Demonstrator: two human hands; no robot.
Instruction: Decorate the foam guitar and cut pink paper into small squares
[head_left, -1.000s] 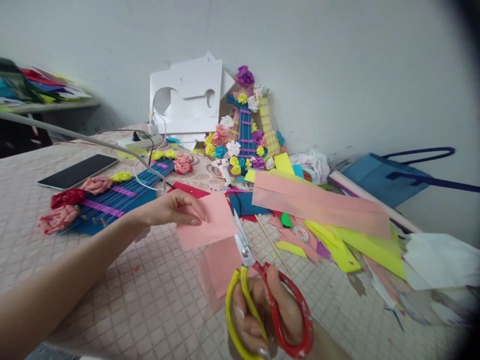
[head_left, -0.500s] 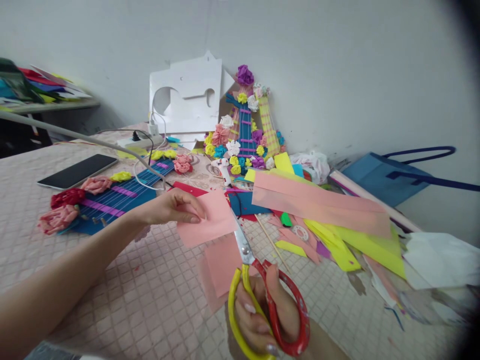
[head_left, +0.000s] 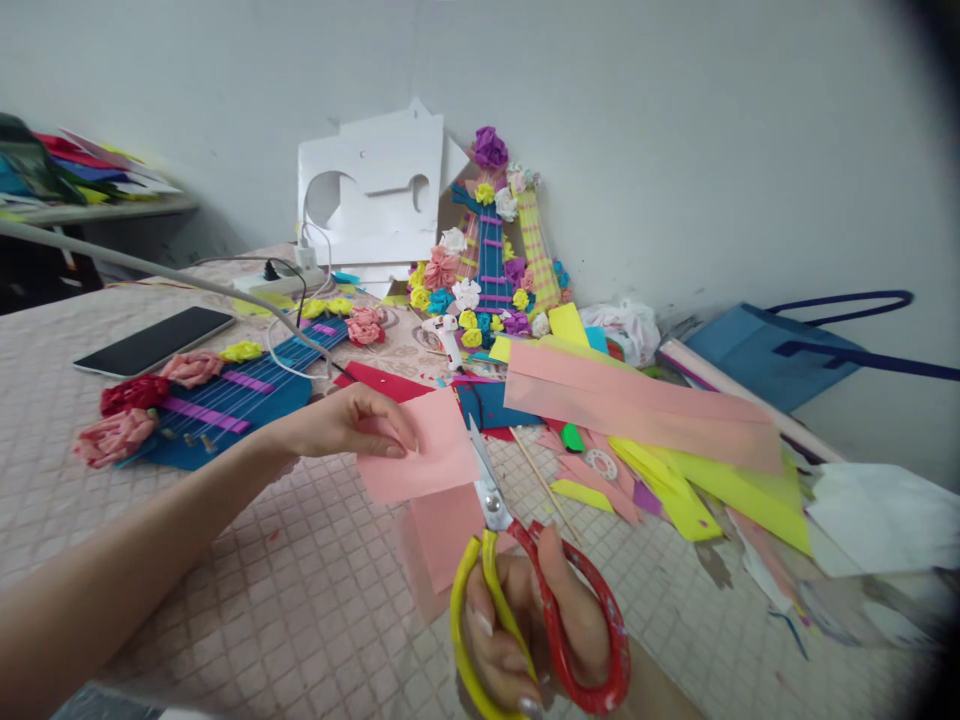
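Note:
Pinched in my left hand (head_left: pixel 367 425) is a square of pink paper (head_left: pixel 431 455), held a little above the table. My right hand (head_left: pixel 517 625) is wrapped through the handles of a pair of scissors (head_left: pixel 491 505), one handle yellow and the other red. The blades are slightly parted and lie at the right edge of the pink square; part of one blade is hidden by the paper. Below it, more pink paper pieces (head_left: pixel 442 545) lie on the patterned tablecloth.
A paper guitar with roses (head_left: pixel 247 380) and a phone (head_left: pixel 157 340) lie left. Decorated guitars (head_left: pixel 491 260) lean on the wall behind a glue gun (head_left: pixel 446 340). Pink strips (head_left: pixel 637 400), yellow paper and scraps cover the right, near a blue bag (head_left: pixel 772 350).
The scissor handles have spread wider and the blades have parted a little. The pink square and my left hand have shifted slightly to the right.

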